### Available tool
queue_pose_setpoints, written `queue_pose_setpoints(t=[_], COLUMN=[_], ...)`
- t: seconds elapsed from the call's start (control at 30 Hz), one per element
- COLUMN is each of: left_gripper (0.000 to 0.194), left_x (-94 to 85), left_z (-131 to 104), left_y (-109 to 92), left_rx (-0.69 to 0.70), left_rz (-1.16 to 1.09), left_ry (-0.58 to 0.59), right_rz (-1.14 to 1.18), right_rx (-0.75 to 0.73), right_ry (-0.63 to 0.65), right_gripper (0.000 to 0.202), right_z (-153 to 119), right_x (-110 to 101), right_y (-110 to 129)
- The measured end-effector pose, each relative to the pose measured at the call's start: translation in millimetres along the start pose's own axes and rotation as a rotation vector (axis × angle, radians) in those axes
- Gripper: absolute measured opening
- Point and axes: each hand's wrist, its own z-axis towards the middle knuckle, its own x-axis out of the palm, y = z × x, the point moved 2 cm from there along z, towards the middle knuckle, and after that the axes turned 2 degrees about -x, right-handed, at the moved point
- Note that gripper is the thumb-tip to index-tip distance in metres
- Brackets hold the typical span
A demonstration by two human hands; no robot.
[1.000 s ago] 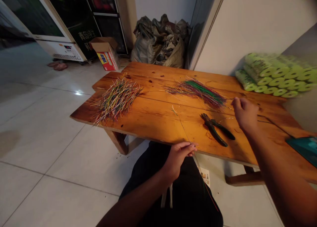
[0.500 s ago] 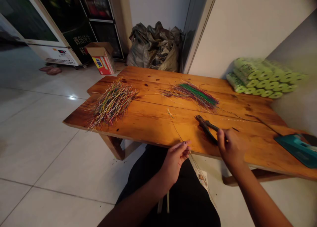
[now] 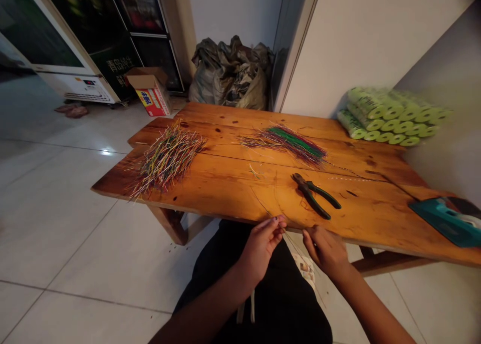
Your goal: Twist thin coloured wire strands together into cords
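Note:
Pinched between the fingertips of my left hand [image 3: 263, 249] are thin wires [image 3: 291, 241], which trail down past my lap and up over the table edge. My right hand [image 3: 326, 249] is just to the right, at the front edge of the table, with its fingers curled in and nothing visible in them. Beyond it, dark-handled pliers [image 3: 313, 196] lie on the wooden table [image 3: 218, 194], their jaws pointing to the far left. A few short wire offcuts [image 3: 254, 171] lie left of the pliers.
A heap of coloured wires [image 3: 167, 156] covers the table's left end. Another bundle with a green middle [image 3: 295, 141] lies farther back. Green rolls [image 3: 391, 116] are stacked at the back right, and a teal tool [image 3: 447, 219] sits at the right. Sacks [image 3: 233, 73] stand behind the table.
My right hand has let go of the pliers, which now lie on the table, and has moved left and nearer to my left hand. My left hand still pinches the wires.

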Motion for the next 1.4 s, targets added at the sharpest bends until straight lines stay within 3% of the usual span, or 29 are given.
queue_pose_setpoints(t=[0.2, 0.53, 1.13, 1.23, 1.4], left_gripper=[0.021, 0.022, 0.020, 0.019, 0.020], left_x=[-3.1, -7.0, -0.3, -0.6, -1.9], left_z=[0.3, 4.2, 3.8, 3.9, 1.1], left_y=[1.6, 0.6, -1.2, -1.9, -1.7], left_rx=[-0.076, -0.109, -0.022, 0.036, 0.116], left_rz=[-0.011, 0.012, -0.047, -0.047, -0.051], left_ry=[-0.001, -0.003, -0.034, -0.063, -0.161], right_rz=[0.119, 0.208, 0.220, 0.284, 0.151], right_rx=[0.004, -0.155, -0.121, -0.033, 0.293], right_ry=[0.093, 0.016, -0.040, -0.069, -0.184], right_gripper=[0.018, 0.013, 0.018, 0.017, 0.024], right_z=[-5.4, 0.4, -0.6, -6.4, -15.6], right_x=[2.5, -3.8, 0.6, 0.2, 3.4], right_y=[2.1, 4.7, 5.5, -0.4, -19.5])
